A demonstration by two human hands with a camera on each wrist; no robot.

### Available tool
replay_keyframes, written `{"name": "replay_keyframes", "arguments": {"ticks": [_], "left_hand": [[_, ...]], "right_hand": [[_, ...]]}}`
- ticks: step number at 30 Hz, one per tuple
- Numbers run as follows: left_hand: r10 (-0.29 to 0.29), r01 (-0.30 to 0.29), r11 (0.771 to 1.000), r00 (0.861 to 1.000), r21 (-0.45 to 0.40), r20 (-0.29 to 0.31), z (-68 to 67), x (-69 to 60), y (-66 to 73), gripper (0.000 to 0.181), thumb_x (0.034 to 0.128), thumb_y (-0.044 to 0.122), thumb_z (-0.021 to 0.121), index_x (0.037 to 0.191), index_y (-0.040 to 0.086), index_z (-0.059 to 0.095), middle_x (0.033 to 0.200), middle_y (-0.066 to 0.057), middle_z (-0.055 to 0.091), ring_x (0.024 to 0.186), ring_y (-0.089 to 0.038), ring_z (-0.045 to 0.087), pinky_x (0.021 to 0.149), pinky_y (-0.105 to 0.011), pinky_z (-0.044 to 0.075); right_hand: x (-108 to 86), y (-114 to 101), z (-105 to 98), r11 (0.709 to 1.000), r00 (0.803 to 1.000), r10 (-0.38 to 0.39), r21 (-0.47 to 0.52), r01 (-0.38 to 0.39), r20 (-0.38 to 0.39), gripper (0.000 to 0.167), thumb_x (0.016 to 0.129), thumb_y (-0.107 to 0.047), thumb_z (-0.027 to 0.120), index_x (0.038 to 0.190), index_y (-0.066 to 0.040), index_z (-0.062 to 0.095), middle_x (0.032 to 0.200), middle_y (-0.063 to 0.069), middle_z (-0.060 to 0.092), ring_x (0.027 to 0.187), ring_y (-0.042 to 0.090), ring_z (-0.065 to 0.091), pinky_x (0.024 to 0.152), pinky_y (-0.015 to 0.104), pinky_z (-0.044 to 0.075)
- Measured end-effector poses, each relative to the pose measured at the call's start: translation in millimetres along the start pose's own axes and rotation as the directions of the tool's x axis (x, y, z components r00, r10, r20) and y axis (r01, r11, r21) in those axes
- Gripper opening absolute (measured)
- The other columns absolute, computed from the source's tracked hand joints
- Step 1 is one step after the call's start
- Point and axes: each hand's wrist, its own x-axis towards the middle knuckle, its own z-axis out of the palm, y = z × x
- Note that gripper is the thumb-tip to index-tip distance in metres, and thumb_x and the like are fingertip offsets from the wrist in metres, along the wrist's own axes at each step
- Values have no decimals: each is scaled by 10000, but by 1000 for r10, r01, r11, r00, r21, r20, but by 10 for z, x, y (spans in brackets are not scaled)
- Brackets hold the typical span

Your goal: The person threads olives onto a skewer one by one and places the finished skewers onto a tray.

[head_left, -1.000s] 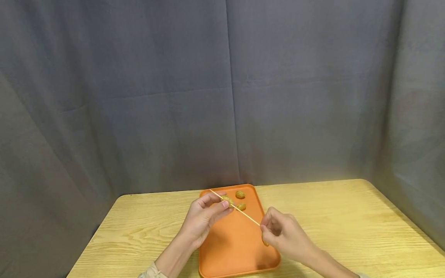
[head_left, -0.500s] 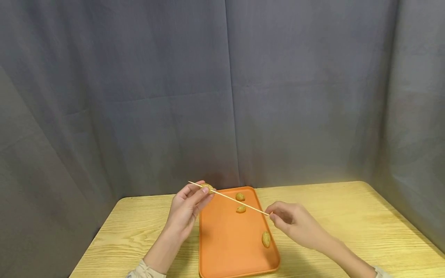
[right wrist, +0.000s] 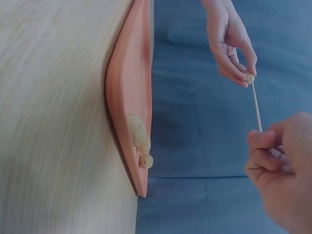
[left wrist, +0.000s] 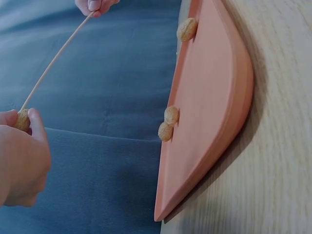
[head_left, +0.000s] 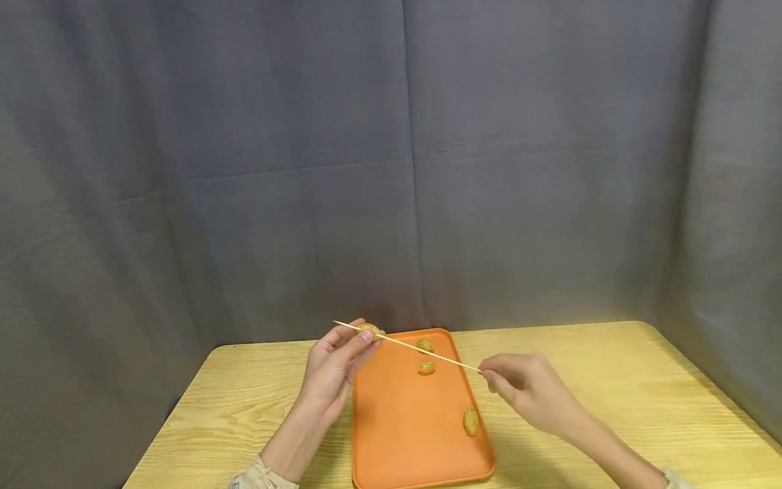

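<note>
My left hand (head_left: 332, 367), over the far left corner of the orange tray, pinches a golden-brown, lumpy oval ball (head_left: 369, 330) between thumb and fingers. A thin wooden skewer (head_left: 421, 350) runs from this ball to my right hand (head_left: 531, 390), its pointed tip showing left of the left fingers. Whether it pierces the ball or lies against it, I cannot tell. The right thumb and fingers pinch the skewer's other end, right of the tray. In the right wrist view the skewer (right wrist: 257, 105) meets the held ball (right wrist: 249, 77) at the left fingertips.
The orange tray (head_left: 403, 435) lies on a light wood table (head_left: 586, 380). Two similar balls sit near its far end, one (head_left: 426, 367) slightly nearer than the other (head_left: 425, 346). A third ball (head_left: 470, 422) lies by its right rim. Grey cloth (head_left: 305, 170) hangs behind.
Both hands have risen and spread apart from over the tray, the left going left and the right going right, still holding ball and skewer. The ball by the right rim is now fully uncovered.
</note>
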Motion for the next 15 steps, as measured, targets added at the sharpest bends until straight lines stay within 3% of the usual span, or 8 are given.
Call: {"name": "replay_keyframes", "arguments": {"ticks": [10, 15], "left_hand": [[-34, 33, 999, 998, 21, 45, 106, -9, -106, 158, 819, 12, 796, 848, 88, 659, 1448, -112, 428, 1020, -195, 712, 1019, -357, 547], [-67, 66, 997, 997, 28, 45, 123, -46, -163, 154, 834, 9, 781, 843, 96, 654, 1471, -106, 415, 1017, -187, 714, 1020, -354, 547]], "right_hand": [[-112, -73, -33, 997, 996, 75, 16, -74, -50, 172, 909, 41, 670, 991, -86, 752, 869, 2, 756, 700, -7, 641, 600, 199, 582], [-126, -106, 21, 988, 989, 144, 58, -143, -14, 157, 928, -5, 668, 988, -120, 757, 901, -1, 767, 705, 0, 660, 584, 220, 582]]}}
